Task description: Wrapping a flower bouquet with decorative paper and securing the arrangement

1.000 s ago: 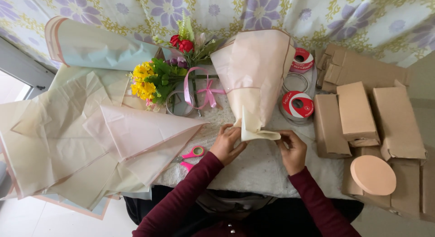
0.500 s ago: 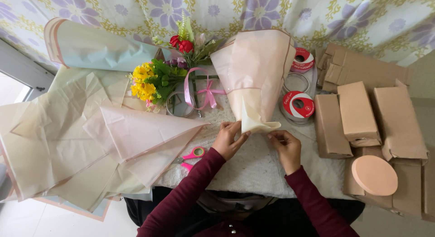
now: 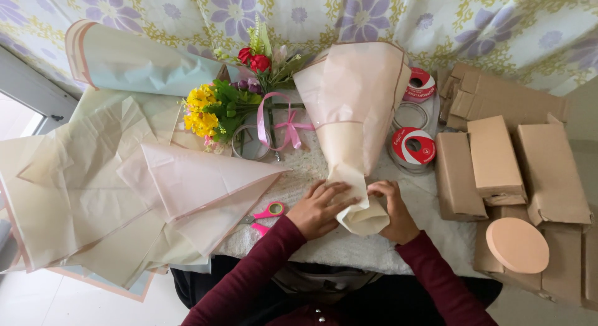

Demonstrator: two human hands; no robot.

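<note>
Now both hands have closed in: left hand (image 3: 321, 207) lies flat on the paper cone (image 3: 355, 114), right hand (image 3: 389, 207) fingers curl round its narrow folded end, tightening the wrap.

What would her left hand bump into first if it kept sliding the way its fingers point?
The left hand points right, across the paper cone's narrow end; just beyond it would probably meet the right hand.

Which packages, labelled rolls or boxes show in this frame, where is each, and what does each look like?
Brown cardboard boxes: stacked at the table's right; plain, rectangular, some flaps open.
Round peach lid: lying on the boxes, lower right.
Ribbon spool: right of the paper cone; round, red-and-white label.
Second ribbon spool: behind it; same red-and-white label.
</note>
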